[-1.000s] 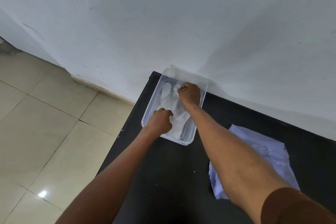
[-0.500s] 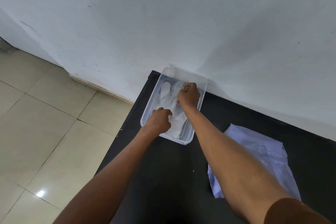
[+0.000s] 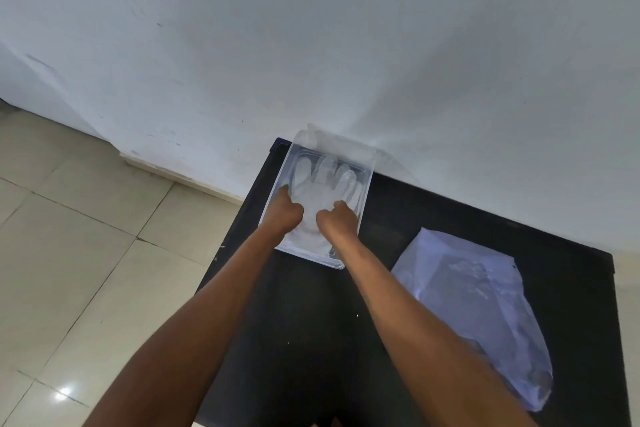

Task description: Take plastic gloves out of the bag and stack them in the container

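A clear plastic container (image 3: 367, 184) stands at the far left corner of the black table (image 3: 311, 340), against the wall. A translucent plastic glove (image 3: 325, 180) lies flat inside it, its fingers spread toward the wall. My left hand (image 3: 284, 213) and my right hand (image 3: 338, 221) sit side by side on the glove's palm and cuff end, fingers curled down onto it. The hands hide the glove's lower part. The bluish plastic bag (image 3: 474, 305) with more gloves lies flat on the table to the right, apart from both hands.
The white wall (image 3: 381, 45) rises directly behind the container. The table's left edge (image 3: 228, 253) drops off to a tiled floor (image 3: 86, 270). Bare black tabletop lies between the container and the bag.
My right hand has drawn back from the container's far end to the near end beside my left hand. The glove, bunched before, now lies spread flat.
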